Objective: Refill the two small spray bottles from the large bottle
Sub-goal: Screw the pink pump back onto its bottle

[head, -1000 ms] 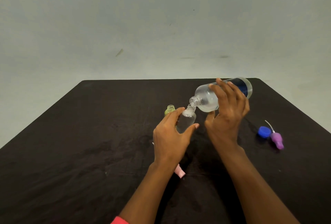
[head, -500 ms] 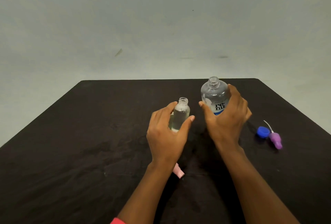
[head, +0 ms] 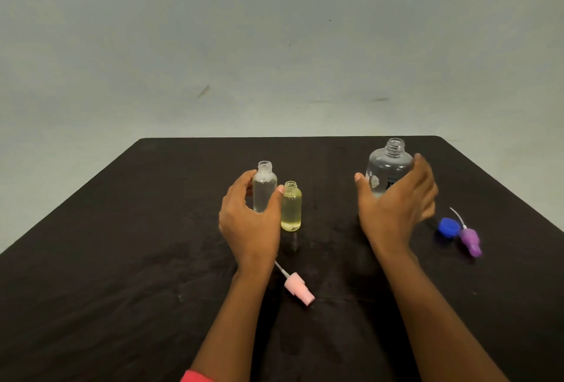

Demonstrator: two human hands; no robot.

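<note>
On the bench [head: 122, 259], near its far edge, the large bottle [head: 387, 165] stands uncapped, your right hand [head: 393, 214] cupped round it, grip too blurred to tell. Well left of it your left hand [head: 247, 226] grips the clear small bottle [head: 265, 186], seemingly full, beside the open yellow small bottle [head: 291, 207]. Blue cap [head: 448, 225] and purple sprayer [head: 470, 239] lie right of it, pink sprayer [head: 295, 287] nearer you; capping looks left to do, with roomy bench around.
</note>
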